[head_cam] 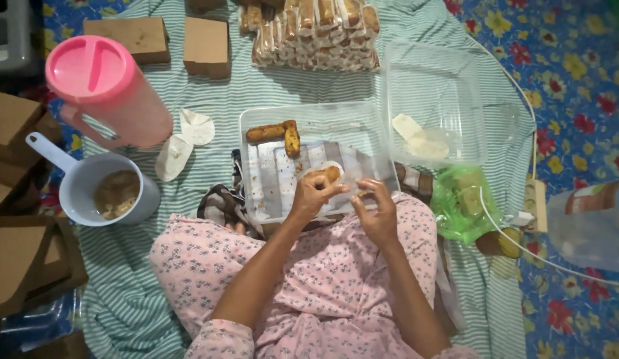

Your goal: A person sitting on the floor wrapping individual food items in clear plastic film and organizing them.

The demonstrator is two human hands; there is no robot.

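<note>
Head cam: left hand (311, 194) pinching a fried roll (328, 174) w/ a pale wrapper round it, fingers closed on it. Right hand (377, 211) just beside, fingertips nipped on a small bit of something, can't tell what. Both over the near edge of a clear plastic tray (256, 199) on the lap. Past the hands, at the tray's far side, two more fried rolls (277, 133), touching. Off to the right hand's side, a second clear tub (456, 86) w/ pale wrappers inside, green bag (464, 203) nearer. Left-hand side: pink jug (103, 86), ladle cup (103, 189). Roll looks light, crisp, prob greasy & crumbly, so best held gently round the middle, not the ends.
</note>
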